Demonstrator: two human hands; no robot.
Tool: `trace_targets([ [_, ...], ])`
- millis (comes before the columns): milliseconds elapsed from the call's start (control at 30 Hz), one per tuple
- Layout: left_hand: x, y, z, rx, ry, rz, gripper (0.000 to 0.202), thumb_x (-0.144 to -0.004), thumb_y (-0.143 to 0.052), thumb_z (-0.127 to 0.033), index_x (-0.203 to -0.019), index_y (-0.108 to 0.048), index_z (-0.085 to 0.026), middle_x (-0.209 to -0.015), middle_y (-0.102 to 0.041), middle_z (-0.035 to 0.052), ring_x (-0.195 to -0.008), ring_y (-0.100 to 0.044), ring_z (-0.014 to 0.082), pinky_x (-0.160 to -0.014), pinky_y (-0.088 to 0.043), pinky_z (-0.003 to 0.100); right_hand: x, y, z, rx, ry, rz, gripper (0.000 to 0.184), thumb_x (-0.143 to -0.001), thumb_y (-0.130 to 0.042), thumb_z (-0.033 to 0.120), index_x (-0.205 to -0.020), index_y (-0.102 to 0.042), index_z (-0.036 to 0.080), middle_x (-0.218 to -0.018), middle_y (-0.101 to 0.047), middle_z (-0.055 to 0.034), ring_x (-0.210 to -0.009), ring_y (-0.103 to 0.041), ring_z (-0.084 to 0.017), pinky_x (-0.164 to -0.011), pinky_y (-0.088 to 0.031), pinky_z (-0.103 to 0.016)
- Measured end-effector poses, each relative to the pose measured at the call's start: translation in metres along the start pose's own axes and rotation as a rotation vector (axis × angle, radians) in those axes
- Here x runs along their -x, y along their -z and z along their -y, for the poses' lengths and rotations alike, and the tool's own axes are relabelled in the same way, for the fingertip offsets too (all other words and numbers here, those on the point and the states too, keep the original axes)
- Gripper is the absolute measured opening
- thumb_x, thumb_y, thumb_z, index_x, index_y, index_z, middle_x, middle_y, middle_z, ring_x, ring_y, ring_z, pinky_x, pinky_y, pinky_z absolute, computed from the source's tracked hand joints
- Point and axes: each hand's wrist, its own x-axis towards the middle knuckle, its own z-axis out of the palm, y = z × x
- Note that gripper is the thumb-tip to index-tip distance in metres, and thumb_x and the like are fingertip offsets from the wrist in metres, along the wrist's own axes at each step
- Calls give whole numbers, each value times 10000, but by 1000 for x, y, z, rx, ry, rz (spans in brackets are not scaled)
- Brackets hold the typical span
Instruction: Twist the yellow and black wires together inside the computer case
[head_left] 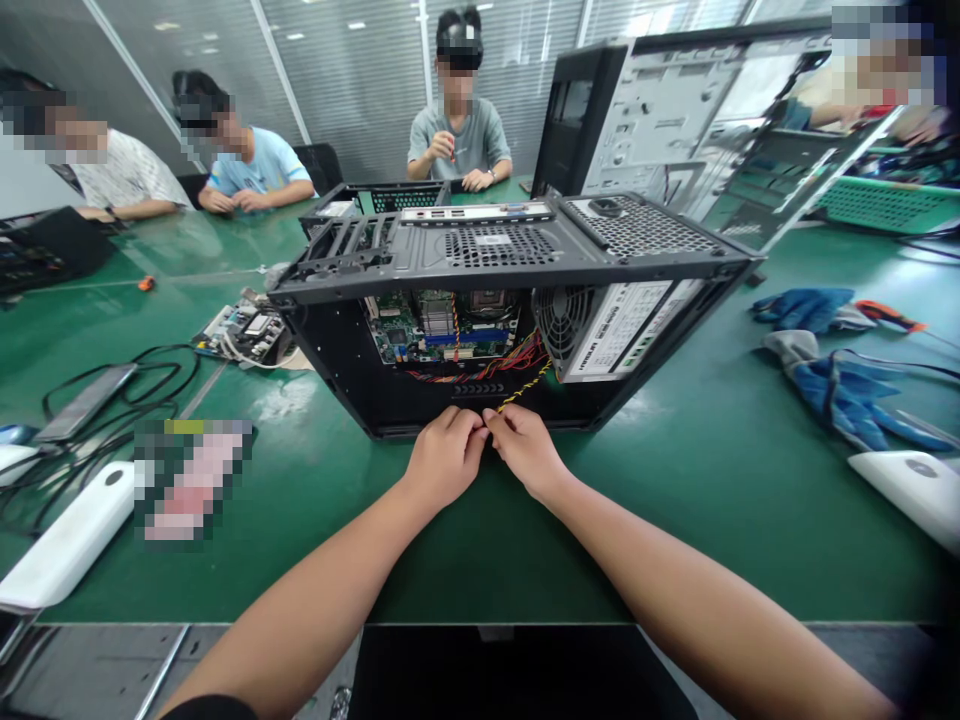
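Observation:
My left hand (448, 455) and my right hand (525, 452) meet at the near lower edge of an opened computer case (360, 390). Both are closed, fingertips pinched together on a twisted yellow and black cable (529, 388). That cable runs back toward the power supply (622, 335), which sits on the right inside the case. The cable's end is hidden by my fingers. Behind it lie red and yellow wires (480, 372) and a motherboard (397, 335) with a blue slot. The case stands with its port side, the vented rear panel (495, 245), facing up.
White devices stand left (71, 540) and right (911, 490). Black cables and a loose circuit board (251, 325) lie left; blue gloves (847, 385) lie right. Behind are another case (637, 120), a green basket (870, 205) and several people seated around the green table (712, 480).

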Motion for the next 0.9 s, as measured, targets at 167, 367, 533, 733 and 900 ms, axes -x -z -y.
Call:
trace_targets([
  [167,0,0,-2,-22,-7,-4,91,-949,-533,-181,-870,-572,-201,-825,-579,21,-745,-574,164,-683,-469,281,0,1,1,27,3,-42,416,-853,-598,518,-578,-477,230,-496,-501,23,-481,-439,-134,-488,-327,-279],
  [367,-1,0,-3,-36,-24,-21,103,-957,-529,-196,-875,-591,-204,-841,-575,28,-761,-581,167,-698,-487,287,1,3,4,29,-2,-63,439,-839,-604,553,-567,-466,236,-480,-484,25,-474,-423,-137,-481,-322,-286],
  [533,0,0,-1,-25,-40,-20,99,-963,-533,-201,-905,-613,-204,-873,-576,34,-782,-584,167,-722,-499,289,0,3,3,5,-7,-55,462,-858,-573,576,-567,-452,238,-483,-481,22,-469,-425,-136,-482,-332,-285],
  [733,0,0,1,-5,-34,-24,105,-964,-538,-198,-893,-617,-198,-870,-578,35,-782,-587,168,-721,-505,289,0,3,1,5,-9,-37,451,-863,-574,564,-575,-471,232,-482,-487,22,-464,-434,-135,-481,-330,-283],
  [900,1,-3,2,31,-52,-42,104,-963,-517,-155,-970,-610,-201,-922,-615,47,-831,-605,177,-759,-520,300,-1,3,1,-4,-8,-24,440,-851,-589,560,-581,-480,230,-492,-505,19,-468,-450,-137,-484,-339,-284],
])
